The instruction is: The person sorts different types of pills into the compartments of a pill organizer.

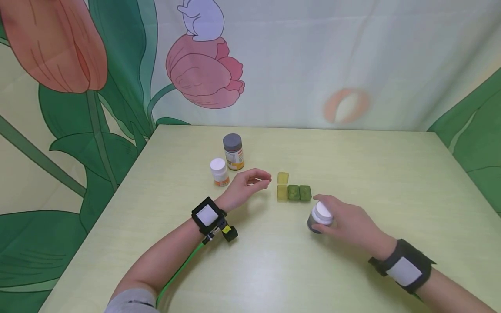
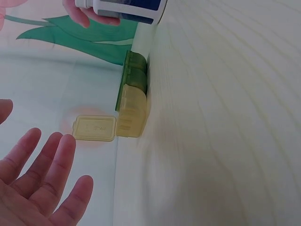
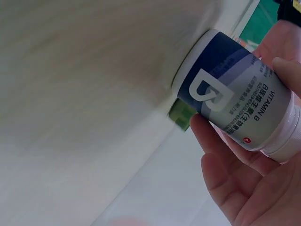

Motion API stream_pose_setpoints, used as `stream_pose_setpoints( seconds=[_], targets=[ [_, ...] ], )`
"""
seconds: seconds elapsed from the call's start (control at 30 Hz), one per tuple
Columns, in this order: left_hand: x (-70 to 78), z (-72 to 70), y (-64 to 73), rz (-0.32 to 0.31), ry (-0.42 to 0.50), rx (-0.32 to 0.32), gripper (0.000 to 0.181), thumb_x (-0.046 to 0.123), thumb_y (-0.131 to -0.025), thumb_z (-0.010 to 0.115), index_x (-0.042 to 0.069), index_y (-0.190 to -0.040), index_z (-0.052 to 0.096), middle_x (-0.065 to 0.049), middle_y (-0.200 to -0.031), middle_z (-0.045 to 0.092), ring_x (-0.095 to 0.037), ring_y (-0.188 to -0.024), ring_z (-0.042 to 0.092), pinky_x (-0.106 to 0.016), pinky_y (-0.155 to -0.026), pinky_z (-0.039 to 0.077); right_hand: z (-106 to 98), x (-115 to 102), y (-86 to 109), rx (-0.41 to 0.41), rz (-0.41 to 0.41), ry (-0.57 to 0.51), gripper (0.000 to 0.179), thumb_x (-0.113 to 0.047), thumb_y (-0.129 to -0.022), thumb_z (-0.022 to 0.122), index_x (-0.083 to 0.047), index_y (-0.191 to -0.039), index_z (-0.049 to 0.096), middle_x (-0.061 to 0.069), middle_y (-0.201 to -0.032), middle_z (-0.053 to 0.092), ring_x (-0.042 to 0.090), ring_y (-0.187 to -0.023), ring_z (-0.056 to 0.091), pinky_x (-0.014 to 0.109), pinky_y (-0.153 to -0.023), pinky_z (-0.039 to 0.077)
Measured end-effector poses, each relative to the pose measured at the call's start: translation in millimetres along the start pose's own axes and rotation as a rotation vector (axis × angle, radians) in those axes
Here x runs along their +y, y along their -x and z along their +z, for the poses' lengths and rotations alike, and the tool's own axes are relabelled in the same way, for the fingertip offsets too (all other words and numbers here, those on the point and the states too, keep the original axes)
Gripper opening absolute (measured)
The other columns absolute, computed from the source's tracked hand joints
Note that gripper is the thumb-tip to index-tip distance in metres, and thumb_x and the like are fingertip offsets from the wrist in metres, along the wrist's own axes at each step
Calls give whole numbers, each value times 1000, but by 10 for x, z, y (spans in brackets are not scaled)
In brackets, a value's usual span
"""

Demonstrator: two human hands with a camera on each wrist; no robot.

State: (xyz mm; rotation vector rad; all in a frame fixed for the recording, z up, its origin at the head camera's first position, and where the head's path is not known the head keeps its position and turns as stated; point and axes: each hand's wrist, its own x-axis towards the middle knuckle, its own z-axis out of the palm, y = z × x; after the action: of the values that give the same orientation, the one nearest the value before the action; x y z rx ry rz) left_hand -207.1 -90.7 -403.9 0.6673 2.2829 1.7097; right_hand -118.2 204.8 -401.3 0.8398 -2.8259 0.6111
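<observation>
My right hand (image 1: 348, 221) grips a white-capped vitamin B bottle (image 3: 225, 89), its fingers on one side and thumb on the other. The bottle stands at the tabletop, its blue and grey label facing the right wrist camera. To its left lies a small pill box with two green compartments (image 1: 299, 193), lids down, and one yellow compartment (image 1: 282, 193). The yellow lid (image 2: 95, 128) is flipped open, pointing away from the green ones' row in the head view. My left hand (image 1: 244, 187), fingers loosely bent and holding nothing, hovers left of the pill box.
Behind the left hand stand a small white bottle (image 1: 219, 172) with an orange label band and a taller jar (image 1: 234, 152) with a dark grey cap. A printed curtain (image 1: 297, 65) hangs along the back edge of the pale wooden table (image 1: 391, 174).
</observation>
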Motion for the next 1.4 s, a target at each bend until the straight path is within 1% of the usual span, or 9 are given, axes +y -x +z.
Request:
stream_pose_setpoints(
  seconds=[0.43, 0.57, 0.67, 0.77, 0.87, 0.97, 1.07, 1.23, 1.4],
  targets=[
    [-11, -8, 17, -3, 7, 5, 31, 14, -96, 62, -5, -121, 60, -11, -115, 65, -21, -100, 63, -33, -87, 49, 146, -259, -105, 6, -181, -31, 68, -34, -77, 82, -7, -130, 49, -1, -94, 62, 11, -73, 61, 29, -62, 51],
    [-20, -1, 31, -1, 0, 13, 31, 14, -96, 62, -4, -121, 61, -10, -115, 66, -19, -101, 63, -33, -86, 49, 169, -273, -99, 8, -182, -25, 72, -35, -76, 83, -7, -132, 47, 1, -97, 63, 13, -76, 62, 30, -64, 52],
    [1, 38, 56, 17, -22, 9, 31, 15, -96, 63, -3, -122, 60, -9, -117, 65, -20, -101, 62, -33, -86, 49, 144, -276, -70, -9, -133, -36, 76, -38, -77, 82, -7, -135, 46, 3, -103, 64, 15, -83, 64, 33, -69, 53],
    [47, 123, 100, 55, -83, -56, 38, 15, -95, 64, -1, -127, 56, -11, -122, 62, -21, -105, 60, -36, -89, 48, 83, -259, -26, 7, -77, -54, 78, -40, -77, 82, -7, -137, 45, 5, -112, 64, 18, -91, 64, 37, -72, 53],
    [99, 246, 145, 81, -170, -192, 51, 21, -93, 68, 3, -136, 47, -12, -131, 56, -20, -112, 56, -40, -93, 45, 26, -220, 8, 57, -49, -60, 76, -41, -77, 81, -9, -136, 46, 4, -116, 64, 19, -95, 64, 38, -71, 53],
    [135, 383, 170, 78, -244, -336, 65, 29, -90, 71, 9, -143, 40, -10, -137, 51, -18, -119, 51, -40, -96, 43, 5, -177, 26, 92, -53, -57, 70, -41, -80, 79, -8, -133, 48, 3, -110, 64, 18, -90, 64, 33, -65, 51],
    [155, 505, 158, 63, -263, -432, 72, 33, -86, 75, 13, -144, 38, -5, -138, 49, -15, -121, 49, -37, -98, 41, 5, -159, 24, 109, -71, -70, 64, -43, -81, 78, -8, -127, 51, 0, -97, 62, 14, -80, 60, 25, -58, 46],
    [108, 656, 87, 72, -277, -521, 71, 34, -82, 79, 19, -141, 41, 8, -126, 54, -6, -116, 49, -31, -99, 38, 25, -197, -18, 131, -117, -82, 53, -47, -81, 76, -14, -116, 56, -6, -84, 55, 8, -68, 49, 21, -54, 39],
    [80, 725, 45, 106, -327, -558, 70, 38, -82, 79, 24, -140, 43, 15, -117, 56, -3, -103, 50, -25, -88, 42, 48, -234, -64, 156, -154, -63, 46, -52, -83, 72, -17, -108, 57, -14, -80, 51, 7, -67, 51, 22, -57, 41]
  ],
)
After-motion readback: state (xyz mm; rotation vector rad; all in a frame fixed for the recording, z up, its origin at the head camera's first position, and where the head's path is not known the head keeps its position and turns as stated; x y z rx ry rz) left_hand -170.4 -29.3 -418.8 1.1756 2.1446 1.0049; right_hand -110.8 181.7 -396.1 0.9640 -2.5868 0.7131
